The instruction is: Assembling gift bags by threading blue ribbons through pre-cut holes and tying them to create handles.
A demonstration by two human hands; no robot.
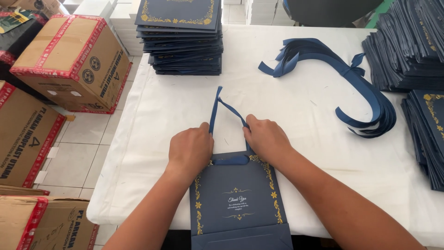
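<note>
— What is held at this moment?

— A flat navy paper gift bag with gold floral edging (238,199) lies at the near edge of the white-covered table (296,115). At its mouth, a thin navy satin ribbon handle (216,109) is pinched in the closed left hand (189,150) and the closed right hand (266,139), one strand in each.

— How should the handle be seated well?

— Both strands are best drawn evenly, so that the loop stands centred above the mouth. The ribbon should be kept flat, not twisted, and the paper pressed down lightly so the edge is not torn.

— What lies nearby?

— A stack of matching navy bags (182,39) at the far side, and a bundle of loose navy ribbons (370,109) to the right.
</note>
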